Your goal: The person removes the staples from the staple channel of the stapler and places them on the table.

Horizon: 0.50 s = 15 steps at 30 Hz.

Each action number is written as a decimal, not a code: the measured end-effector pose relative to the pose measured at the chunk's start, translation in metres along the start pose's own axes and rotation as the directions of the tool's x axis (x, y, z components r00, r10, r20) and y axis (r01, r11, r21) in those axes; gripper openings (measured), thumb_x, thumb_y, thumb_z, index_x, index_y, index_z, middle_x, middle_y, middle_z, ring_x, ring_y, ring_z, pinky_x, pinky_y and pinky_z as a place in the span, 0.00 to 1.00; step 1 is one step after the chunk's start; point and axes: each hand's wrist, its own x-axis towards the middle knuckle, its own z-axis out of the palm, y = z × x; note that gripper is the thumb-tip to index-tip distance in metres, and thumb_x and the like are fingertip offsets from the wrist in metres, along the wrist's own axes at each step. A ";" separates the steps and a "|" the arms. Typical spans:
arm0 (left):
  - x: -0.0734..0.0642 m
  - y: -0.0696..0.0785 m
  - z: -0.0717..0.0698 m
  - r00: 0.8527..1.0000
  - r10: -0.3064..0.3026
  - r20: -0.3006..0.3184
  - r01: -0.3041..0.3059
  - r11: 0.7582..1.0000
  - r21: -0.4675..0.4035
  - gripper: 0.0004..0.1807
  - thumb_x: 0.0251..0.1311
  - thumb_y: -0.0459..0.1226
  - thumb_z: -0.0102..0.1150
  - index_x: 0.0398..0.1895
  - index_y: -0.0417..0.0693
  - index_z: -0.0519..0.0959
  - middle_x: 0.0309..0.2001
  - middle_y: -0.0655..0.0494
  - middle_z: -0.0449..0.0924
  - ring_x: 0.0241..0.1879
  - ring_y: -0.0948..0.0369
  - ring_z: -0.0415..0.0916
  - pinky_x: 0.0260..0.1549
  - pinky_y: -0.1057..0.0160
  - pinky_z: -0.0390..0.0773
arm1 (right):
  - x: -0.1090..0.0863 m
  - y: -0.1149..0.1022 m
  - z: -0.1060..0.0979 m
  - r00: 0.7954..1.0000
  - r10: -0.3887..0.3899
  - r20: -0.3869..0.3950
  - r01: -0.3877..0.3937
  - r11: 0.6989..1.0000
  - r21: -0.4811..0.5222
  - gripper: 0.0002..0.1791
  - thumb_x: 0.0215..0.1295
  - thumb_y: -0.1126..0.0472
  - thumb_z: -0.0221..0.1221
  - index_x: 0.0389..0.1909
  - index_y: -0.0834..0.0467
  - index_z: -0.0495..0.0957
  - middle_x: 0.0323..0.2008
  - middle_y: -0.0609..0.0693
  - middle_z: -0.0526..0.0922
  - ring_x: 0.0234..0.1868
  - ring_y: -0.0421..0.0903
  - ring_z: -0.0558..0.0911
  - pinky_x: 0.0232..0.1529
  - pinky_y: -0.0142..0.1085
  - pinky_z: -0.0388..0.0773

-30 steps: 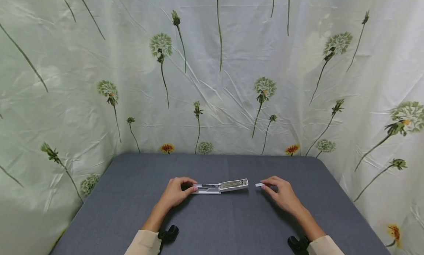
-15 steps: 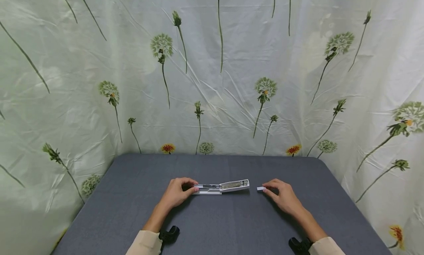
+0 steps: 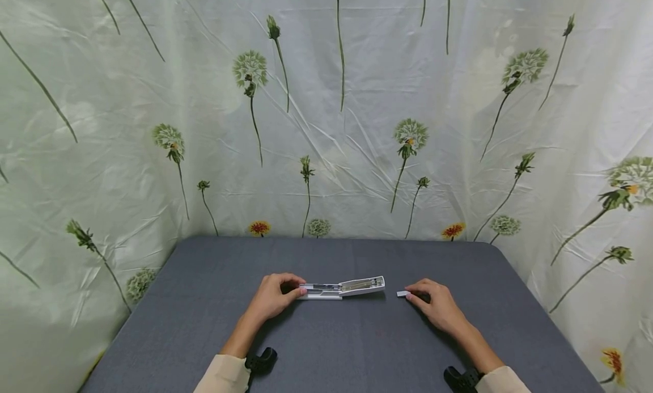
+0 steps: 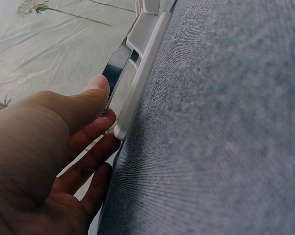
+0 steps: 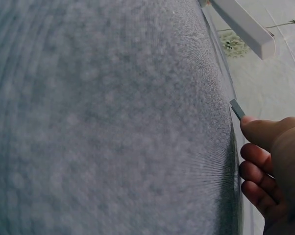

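Observation:
A white stapler (image 3: 326, 295) lies opened out on the table, its cover (image 3: 363, 286) folded back to the right so the metal inside shows. My left hand (image 3: 274, 296) pinches the free end of its metal staple channel (image 4: 117, 66) between thumb and fingers; in the left wrist view the white base (image 4: 137, 100) runs just below that channel. To the right of the cover, my right hand (image 3: 437, 305) pinches a short strip of staples (image 3: 402, 294) between thumb and forefinger. In the right wrist view the strip (image 5: 237, 108) points toward the stapler's cover (image 5: 245, 29), apart from it.
A dark grey cloth covers the table (image 3: 352, 347). Behind it hangs a pale curtain (image 3: 326, 126) printed with dandelions, close to the table's back edge. A black camera mount (image 3: 261, 362) sits on my left wrist, another (image 3: 461, 377) on my right.
My right hand, still pinching the staple strip, has drawn slightly away from the stapler and toward me, and the strip has turned a little. My left hand and the stapler have stayed put.

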 end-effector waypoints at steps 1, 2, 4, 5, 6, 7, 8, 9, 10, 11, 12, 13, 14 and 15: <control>0.000 0.000 0.000 1.000 -0.004 0.001 0.004 1.000 0.002 0.07 0.58 0.46 0.76 0.39 0.64 0.89 0.35 0.71 0.87 0.36 0.70 0.80 0.41 0.62 0.79 | 0.000 0.000 0.000 1.000 -0.003 0.000 0.003 1.000 0.004 0.08 0.65 0.60 0.70 0.44 0.51 0.90 0.40 0.40 0.86 0.41 0.38 0.83 0.43 0.36 0.79; 0.000 0.000 0.000 1.000 -0.008 0.003 0.008 1.000 0.006 0.07 0.58 0.46 0.76 0.39 0.65 0.89 0.35 0.71 0.87 0.36 0.71 0.80 0.41 0.62 0.79 | 0.000 0.001 0.000 1.000 -0.008 0.001 0.008 1.000 0.005 0.08 0.65 0.60 0.70 0.44 0.52 0.90 0.40 0.40 0.86 0.41 0.38 0.83 0.42 0.35 0.79; 0.000 0.000 -0.001 1.000 -0.014 0.008 0.014 1.000 0.008 0.07 0.58 0.46 0.76 0.39 0.66 0.89 0.35 0.72 0.86 0.36 0.71 0.80 0.42 0.62 0.80 | -0.001 0.002 0.001 1.000 -0.024 -0.002 0.024 1.000 0.007 0.08 0.64 0.60 0.70 0.44 0.52 0.90 0.39 0.40 0.86 0.40 0.38 0.83 0.41 0.35 0.78; -0.001 0.000 -0.001 1.000 -0.019 0.011 0.019 1.000 0.011 0.07 0.58 0.46 0.76 0.39 0.66 0.89 0.35 0.73 0.86 0.36 0.71 0.80 0.43 0.63 0.80 | -0.001 0.002 0.001 1.000 -0.030 -0.004 0.030 1.000 0.004 0.08 0.64 0.61 0.71 0.43 0.52 0.90 0.39 0.40 0.85 0.40 0.37 0.82 0.41 0.35 0.78; -0.001 0.000 -0.001 1.000 -0.024 0.015 0.024 1.000 0.011 0.07 0.58 0.46 0.76 0.39 0.67 0.89 0.35 0.73 0.86 0.37 0.71 0.81 0.43 0.63 0.80 | -0.002 0.003 0.002 0.999 -0.044 -0.006 0.044 0.999 -0.001 0.08 0.63 0.61 0.71 0.43 0.52 0.90 0.39 0.40 0.85 0.40 0.38 0.82 0.41 0.35 0.78; -0.001 -0.001 -0.001 1.000 -0.025 0.016 0.025 1.000 0.011 0.07 0.58 0.46 0.76 0.39 0.67 0.89 0.35 0.73 0.86 0.37 0.71 0.81 0.43 0.63 0.80 | -0.002 0.003 0.002 0.998 -0.057 -0.010 0.057 0.998 -0.006 0.08 0.63 0.61 0.72 0.42 0.53 0.90 0.39 0.40 0.85 0.39 0.38 0.82 0.40 0.35 0.78; -0.001 -0.001 0.000 1.000 -0.022 0.015 0.022 1.000 0.009 0.07 0.58 0.46 0.76 0.39 0.67 0.89 0.35 0.73 0.86 0.37 0.71 0.81 0.43 0.62 0.80 | -0.002 0.004 0.003 0.997 -0.071 -0.012 0.071 0.997 -0.016 0.08 0.62 0.62 0.72 0.42 0.53 0.90 0.38 0.41 0.84 0.39 0.39 0.82 0.40 0.36 0.78; -0.001 -0.001 0.000 1.000 -0.021 0.013 0.021 1.000 0.008 0.07 0.58 0.47 0.76 0.39 0.67 0.89 0.35 0.72 0.86 0.37 0.71 0.81 0.43 0.62 0.80 | -0.002 0.005 0.003 0.996 -0.083 -0.013 0.083 0.996 -0.026 0.08 0.62 0.62 0.72 0.41 0.52 0.90 0.38 0.41 0.84 0.39 0.40 0.82 0.40 0.36 0.78; -0.001 -0.001 0.000 1.000 -0.020 0.012 0.020 1.000 0.007 0.07 0.58 0.47 0.76 0.39 0.67 0.89 0.35 0.72 0.87 0.37 0.71 0.81 0.43 0.61 0.80 | -0.002 0.005 0.003 0.996 -0.093 -0.013 0.092 0.995 -0.035 0.08 0.62 0.62 0.72 0.41 0.52 0.90 0.39 0.41 0.84 0.39 0.40 0.82 0.41 0.36 0.78; -0.001 0.000 0.000 1.000 -0.021 0.011 0.021 1.000 0.006 0.07 0.58 0.47 0.76 0.39 0.67 0.89 0.35 0.72 0.87 0.37 0.70 0.81 0.44 0.61 0.80 | -0.002 0.005 0.003 0.995 -0.095 -0.009 0.094 0.995 -0.042 0.08 0.61 0.62 0.72 0.41 0.52 0.90 0.39 0.41 0.83 0.40 0.40 0.82 0.41 0.36 0.78; -0.001 0.000 0.000 1.000 -0.023 0.010 0.023 1.000 0.006 0.07 0.58 0.47 0.76 0.39 0.67 0.89 0.35 0.72 0.87 0.37 0.70 0.81 0.44 0.60 0.80 | -0.002 0.005 0.003 0.995 -0.098 -0.005 0.098 0.994 -0.047 0.08 0.61 0.62 0.72 0.41 0.52 0.90 0.39 0.41 0.83 0.40 0.41 0.82 0.41 0.37 0.78; 0.000 0.000 0.000 1.000 -0.023 0.007 0.023 1.000 0.004 0.07 0.58 0.46 0.76 0.39 0.67 0.89 0.35 0.71 0.87 0.37 0.70 0.81 0.44 0.60 0.80 | -0.002 0.006 0.003 0.995 -0.100 -0.002 0.099 0.994 -0.052 0.08 0.62 0.62 0.72 0.42 0.52 0.90 0.39 0.41 0.83 0.40 0.42 0.82 0.41 0.37 0.78; 0.000 0.001 0.000 1.000 -0.020 0.002 0.020 1.000 0.004 0.07 0.58 0.46 0.76 0.39 0.66 0.89 0.35 0.71 0.87 0.38 0.70 0.81 0.45 0.59 0.80 | -0.001 0.005 0.003 0.995 -0.097 0.003 0.097 0.994 -0.057 0.08 0.62 0.62 0.72 0.42 0.52 0.90 0.40 0.41 0.83 0.41 0.42 0.82 0.42 0.38 0.78; 0.000 0.001 0.000 1.000 -0.023 0.003 0.023 1.000 0.006 0.07 0.58 0.47 0.76 0.39 0.67 0.89 0.35 0.71 0.87 0.38 0.70 0.81 0.45 0.59 0.80 | -0.001 0.005 0.002 0.996 -0.092 0.006 0.092 0.994 -0.059 0.09 0.62 0.62 0.72 0.42 0.52 0.90 0.40 0.42 0.83 0.41 0.43 0.82 0.42 0.38 0.78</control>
